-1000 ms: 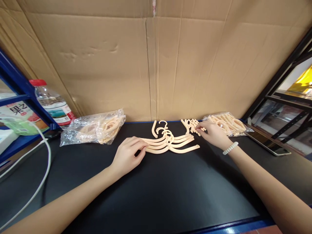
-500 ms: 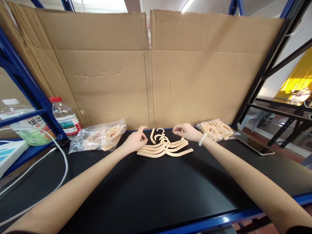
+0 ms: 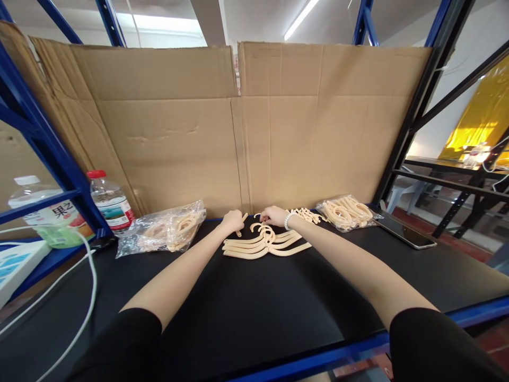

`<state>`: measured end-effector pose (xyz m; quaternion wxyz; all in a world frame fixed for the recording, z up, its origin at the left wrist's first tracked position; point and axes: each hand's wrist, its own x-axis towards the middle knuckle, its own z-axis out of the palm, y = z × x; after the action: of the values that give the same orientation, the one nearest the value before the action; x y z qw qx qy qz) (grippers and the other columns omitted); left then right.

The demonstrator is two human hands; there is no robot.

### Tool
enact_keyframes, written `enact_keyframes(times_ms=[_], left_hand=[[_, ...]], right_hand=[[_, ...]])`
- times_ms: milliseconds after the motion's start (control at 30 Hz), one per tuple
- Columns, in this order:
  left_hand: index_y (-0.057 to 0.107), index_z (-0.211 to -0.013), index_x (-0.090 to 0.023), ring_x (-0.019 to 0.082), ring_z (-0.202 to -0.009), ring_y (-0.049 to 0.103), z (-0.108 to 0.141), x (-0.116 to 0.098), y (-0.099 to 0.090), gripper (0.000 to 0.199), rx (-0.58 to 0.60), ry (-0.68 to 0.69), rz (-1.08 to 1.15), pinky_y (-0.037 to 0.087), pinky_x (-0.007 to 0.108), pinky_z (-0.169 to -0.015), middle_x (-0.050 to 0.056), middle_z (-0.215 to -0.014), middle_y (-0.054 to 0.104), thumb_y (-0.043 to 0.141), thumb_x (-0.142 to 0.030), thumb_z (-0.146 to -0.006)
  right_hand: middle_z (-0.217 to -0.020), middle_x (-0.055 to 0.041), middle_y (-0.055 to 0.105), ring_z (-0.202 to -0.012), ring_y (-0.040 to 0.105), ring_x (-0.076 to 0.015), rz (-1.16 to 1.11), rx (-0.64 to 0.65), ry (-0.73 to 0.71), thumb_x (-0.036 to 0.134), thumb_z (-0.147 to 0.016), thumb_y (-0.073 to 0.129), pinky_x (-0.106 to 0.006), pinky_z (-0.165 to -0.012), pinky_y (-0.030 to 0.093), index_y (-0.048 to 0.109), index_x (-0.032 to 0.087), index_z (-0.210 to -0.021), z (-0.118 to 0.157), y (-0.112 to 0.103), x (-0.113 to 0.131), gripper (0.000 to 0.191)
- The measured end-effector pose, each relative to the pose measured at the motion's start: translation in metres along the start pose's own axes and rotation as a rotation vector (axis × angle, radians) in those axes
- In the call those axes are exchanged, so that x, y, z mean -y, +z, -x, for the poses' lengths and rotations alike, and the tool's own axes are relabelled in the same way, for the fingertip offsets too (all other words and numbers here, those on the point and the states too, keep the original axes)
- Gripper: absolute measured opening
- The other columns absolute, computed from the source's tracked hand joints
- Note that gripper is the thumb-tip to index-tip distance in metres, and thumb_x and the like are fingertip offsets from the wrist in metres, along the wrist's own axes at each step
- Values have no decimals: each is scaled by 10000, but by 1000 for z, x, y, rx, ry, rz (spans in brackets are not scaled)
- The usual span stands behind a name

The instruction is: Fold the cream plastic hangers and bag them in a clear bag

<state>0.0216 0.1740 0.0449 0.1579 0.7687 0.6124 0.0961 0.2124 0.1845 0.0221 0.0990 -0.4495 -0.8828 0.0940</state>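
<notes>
Several beige hangers (image 3: pixel 248 254) lie overlapped on the black table, hooks toward the back. Behind their left side, my left hand (image 3: pixel 231 222) is closed on a short beige hanger arm (image 3: pixel 244 218). My right hand (image 3: pixel 274 216), with a beaded bracelet at the wrist, has its fingers pinched at a beige hook (image 3: pixel 257 215) just behind the stacked hangers. A pile of small beige pieces (image 3: pixel 308 214) shows behind my right wrist.
A clear bag of beige parts (image 3: pixel 170 228) lies left, another bag (image 3: pixel 348 212) right, beside a phone (image 3: pixel 407 232). Two bottles and a white cable (image 3: pixel 93 286) are at the left. A cardboard wall (image 3: pixel 170 138) stands behind the table (image 3: pixel 254 313).
Both hands have moved to the back of the hangers and closed on parts there. The left one has lifted the short arm. The view has tilted up, showing more ceiling.
</notes>
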Motion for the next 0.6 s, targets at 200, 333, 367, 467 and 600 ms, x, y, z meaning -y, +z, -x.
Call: enact_keyframes(times_ms=[200, 333, 367, 467, 600], left_hand=[[581, -1175, -156, 226, -995, 621, 18, 14, -21, 299, 12, 24, 281, 543, 410, -824, 89, -1182, 601, 596, -310, -920], [630, -1055, -130, 194, -957, 649, 55, 21, -29, 205, -1, 187, 614, 546, 366, -847, 72, -1057, 666, 598, -258, -898], [625, -1059, -146, 188, -1001, 642, 65, 21, -27, 204, -32, 234, 704, 532, 350, -891, 64, -1074, 668, 588, -256, -891], [587, -1064, -180, 207, -1078, 624, 95, 19, -13, 273, -116, 311, 935, 516, 375, -945, 71, -1132, 653, 608, -346, -848], [587, -961, -191, 227, -994, 658, 122, 13, 16, 336, -127, 326, 1127, 536, 429, -921, 61, -1043, 677, 711, -434, -764]], right_hand=[[-987, -50, 625, -909, 614, -191, -205, -212, -32, 252, -917, 628, -389, -842, 516, 637, 134, -938, 23, -11, -1, 120], [-967, -66, 589, -798, 619, -171, -435, -417, 15, 237, -894, 568, -301, -666, 544, 614, 161, -936, 53, -23, -1, 98], [-962, -65, 583, -728, 618, -158, -504, -444, 32, 261, -904, 536, -270, -566, 533, 586, 173, -973, 61, -25, 0, 123], [-854, -25, 582, -547, 604, -126, -714, -432, 68, 342, -924, 479, -220, -399, 477, 500, 207, -1031, 84, -23, 13, 174], [-815, -31, 644, -697, 686, -176, -941, -355, 101, 415, -915, 528, -253, -513, 567, 484, 214, -1018, 110, -10, 45, 230]])
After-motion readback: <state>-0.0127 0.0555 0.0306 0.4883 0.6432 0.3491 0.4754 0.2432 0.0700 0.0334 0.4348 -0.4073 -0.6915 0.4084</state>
